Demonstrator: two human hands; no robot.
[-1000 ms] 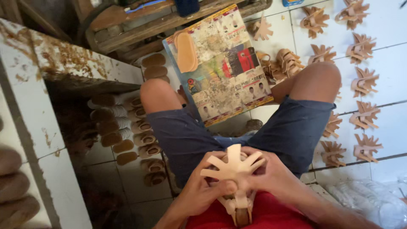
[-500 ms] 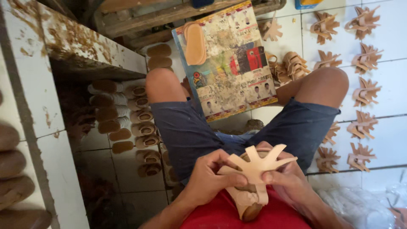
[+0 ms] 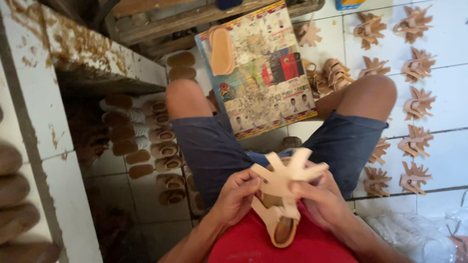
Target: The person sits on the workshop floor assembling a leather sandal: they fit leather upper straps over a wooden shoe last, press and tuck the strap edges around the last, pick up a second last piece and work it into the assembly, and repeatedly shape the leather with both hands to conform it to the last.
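Observation:
I sit on a tiled floor with my knees apart, in dark blue shorts and a red shirt. Both hands hold a tan sandal upper (image 3: 285, 178) with several splayed strap tabs, fitted over a shoe form at my lap. My left hand (image 3: 237, 195) grips its left side, fingers curled under the tabs. My right hand (image 3: 314, 197) grips its right side, thumb on top. The lower end of the shoe form (image 3: 282, 229) rests against my shirt.
A printed sheet (image 3: 258, 68) with a tan insole (image 3: 222, 48) on it lies between my knees. Several cut tan uppers (image 3: 414, 104) lie in rows on the white tiles at the right. Rows of soles (image 3: 141, 141) lie at the left, under a stained white ledge (image 3: 92, 53).
The upper has turned in my hands, its tabs now fanning up and to the right. The view has shifted slightly, with my hands a little more to the right.

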